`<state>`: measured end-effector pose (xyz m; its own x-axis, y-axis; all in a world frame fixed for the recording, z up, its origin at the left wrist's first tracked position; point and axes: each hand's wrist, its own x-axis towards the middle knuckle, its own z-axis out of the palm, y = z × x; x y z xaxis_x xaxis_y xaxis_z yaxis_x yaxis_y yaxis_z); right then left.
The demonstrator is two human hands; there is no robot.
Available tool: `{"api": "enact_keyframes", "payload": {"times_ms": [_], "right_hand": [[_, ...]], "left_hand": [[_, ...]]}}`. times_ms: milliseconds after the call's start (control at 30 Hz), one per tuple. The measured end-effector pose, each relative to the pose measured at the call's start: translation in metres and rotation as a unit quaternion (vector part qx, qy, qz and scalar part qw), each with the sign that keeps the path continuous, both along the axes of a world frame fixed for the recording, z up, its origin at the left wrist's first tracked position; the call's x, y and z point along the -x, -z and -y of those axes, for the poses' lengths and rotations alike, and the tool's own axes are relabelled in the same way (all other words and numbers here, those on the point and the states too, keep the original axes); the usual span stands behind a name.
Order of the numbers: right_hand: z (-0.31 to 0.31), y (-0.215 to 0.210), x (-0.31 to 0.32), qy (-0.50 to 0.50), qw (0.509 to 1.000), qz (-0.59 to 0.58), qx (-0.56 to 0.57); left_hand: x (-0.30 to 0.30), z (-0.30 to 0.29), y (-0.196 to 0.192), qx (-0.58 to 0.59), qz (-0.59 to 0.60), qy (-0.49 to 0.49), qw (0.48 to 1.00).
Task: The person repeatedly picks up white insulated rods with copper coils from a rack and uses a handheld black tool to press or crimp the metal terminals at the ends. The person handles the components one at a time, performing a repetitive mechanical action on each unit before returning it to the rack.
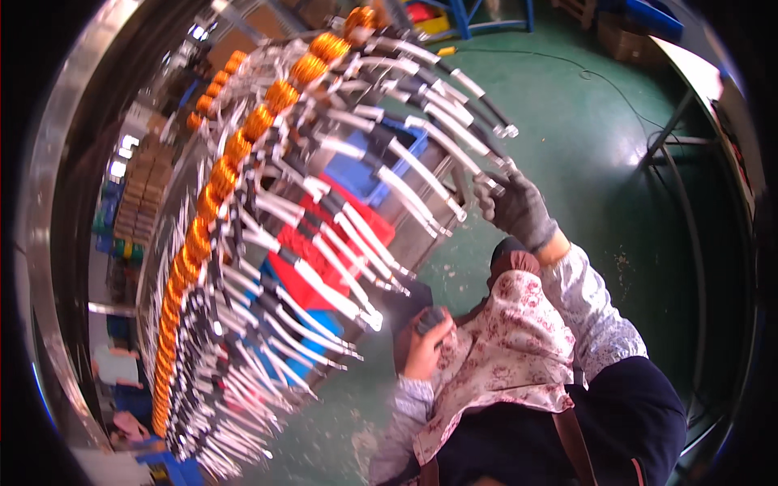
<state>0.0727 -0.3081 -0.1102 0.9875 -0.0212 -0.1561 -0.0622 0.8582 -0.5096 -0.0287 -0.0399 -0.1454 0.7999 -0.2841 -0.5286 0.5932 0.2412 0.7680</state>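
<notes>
Green painted flooring (583,186) is lying below; the grey-gloved right hand (519,212) is pinching a white, metal-tipped cable (450,144); the left hand (427,344) is resting curled, grip unclear.

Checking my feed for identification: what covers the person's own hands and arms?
The right hand wears a grey glove; dark grey shows at the left hand, though whether that is a glove is unclear. Both forearm sleeves are pale; the right one is finely patterned, with dark navy fabric above it.
</notes>
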Motion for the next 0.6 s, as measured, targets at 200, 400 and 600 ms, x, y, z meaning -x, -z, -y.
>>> {"api": "enact_keyframes", "payload": {"times_ms": [200,400,600], "right_hand": [[-0.113,0.020,0.085,-0.077,0.885,0.082,0.452],[-0.140,0.026,0.084,0.050,0.819,0.133,0.556],[-0.137,0.014,0.079,0.007,0.904,0.045,0.426]], "left_hand": [[-0.029,-0.008,0.020,0.066,0.140,-0.004,0.988],[-0.024,-0.013,0.011,0.029,0.163,-0.008,0.986],[-0.019,-0.017,0.004,0.009,0.134,0.003,0.991]]}}
